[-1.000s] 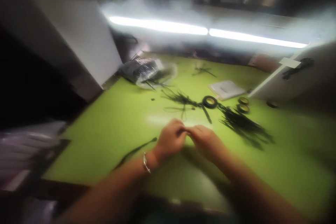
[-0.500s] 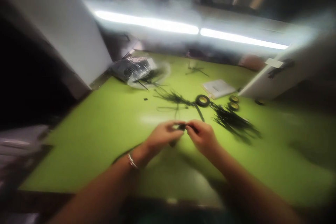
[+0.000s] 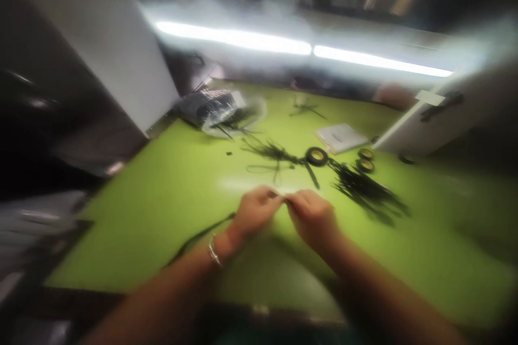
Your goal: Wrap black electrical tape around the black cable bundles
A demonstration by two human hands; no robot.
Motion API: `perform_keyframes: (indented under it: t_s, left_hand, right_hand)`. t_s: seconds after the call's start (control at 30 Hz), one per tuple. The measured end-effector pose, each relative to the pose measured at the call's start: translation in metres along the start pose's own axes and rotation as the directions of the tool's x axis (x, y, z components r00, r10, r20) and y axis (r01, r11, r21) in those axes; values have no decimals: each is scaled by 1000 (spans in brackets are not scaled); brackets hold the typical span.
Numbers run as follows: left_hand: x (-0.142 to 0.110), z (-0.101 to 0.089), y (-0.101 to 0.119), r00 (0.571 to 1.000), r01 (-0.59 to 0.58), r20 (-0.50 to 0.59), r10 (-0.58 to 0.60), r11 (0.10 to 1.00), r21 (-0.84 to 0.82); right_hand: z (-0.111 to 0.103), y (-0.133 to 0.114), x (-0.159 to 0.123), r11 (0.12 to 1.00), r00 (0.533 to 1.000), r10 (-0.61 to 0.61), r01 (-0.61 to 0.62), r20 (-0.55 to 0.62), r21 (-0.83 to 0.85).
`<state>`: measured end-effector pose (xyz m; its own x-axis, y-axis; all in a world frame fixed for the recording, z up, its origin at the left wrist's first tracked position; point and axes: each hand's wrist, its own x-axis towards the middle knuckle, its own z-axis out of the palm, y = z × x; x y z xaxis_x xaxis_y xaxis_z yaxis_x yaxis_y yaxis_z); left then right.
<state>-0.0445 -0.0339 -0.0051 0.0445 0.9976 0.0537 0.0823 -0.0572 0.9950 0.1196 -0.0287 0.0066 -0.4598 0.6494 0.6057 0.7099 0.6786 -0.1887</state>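
Note:
Over the green table (image 3: 162, 183), my left hand (image 3: 259, 210) is closed in a pinch, with a bracelet on its wrist. My right hand (image 3: 313, 215) pinches too, its fingertips meeting those of the left. Whatever small dark thing they hold is almost wholly hidden by the fingers and blurred. A black cable (image 3: 202, 234) lies on the table beside my left wrist. Just beyond the hands are a large roll of black tape (image 3: 311, 157) with a yellow core and a bundle of thin black cables (image 3: 273, 152).
A thicker black cable bundle (image 3: 364, 186) lies to the right, near two smaller tape rolls (image 3: 365, 165). Behind them rests a white pad (image 3: 342, 137). A clear plastic bag (image 3: 214, 110) with dark contents sits at the back left. White panels (image 3: 421, 118) stand at both sides.
The dark piece that showed between my fingertips is now nearly covered. My right hand has turned with its fingers curled tighter. The view has shifted slightly, showing more of the cable by my left wrist.

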Motion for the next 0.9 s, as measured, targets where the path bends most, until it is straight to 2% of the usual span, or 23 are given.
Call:
perform_keyframes:
  t_s: [0.13,0.2,0.33,0.47,0.5,0.57,0.63,0.7,0.8,0.9]
  left_hand:
    - [0,1,-4,992,-126,24,123,980,155]
    - [0,1,-4,982,-189,61,181,964,185]
    - [0,-2,3,968,-227,141,208,965,132]
    - [-2,-5,13,953,-126,278,121,992,2]
    - [-4,-5,15,940,-115,321,115,993,-21]
    - [-8,-3,19,908,-165,384,165,986,-35]
    - [-13,1,19,868,-250,432,245,967,-45]
    - [-20,7,17,822,-269,498,275,959,-86]
    - [-33,19,10,755,-192,614,230,973,-129]
    - [-50,30,7,716,-186,679,160,982,-36]
  right_hand:
    - [-4,0,0,995,967,75,-88,243,45]
    - [-5,1,-1,998,939,68,-70,338,-6]
    - [-14,6,2,999,918,8,10,396,-42]
    - [-31,13,7,992,930,-54,8,364,126]
    - [-36,14,6,986,928,-66,5,367,165]
    - [-46,12,-1,975,923,-70,-18,378,223]
    - [-55,7,-13,964,924,-36,-69,381,257]
    - [-64,0,-28,948,927,7,-126,375,294]
    - [-76,-9,-53,926,907,29,-183,420,330]
    - [-80,-14,-83,928,869,34,-210,493,306]
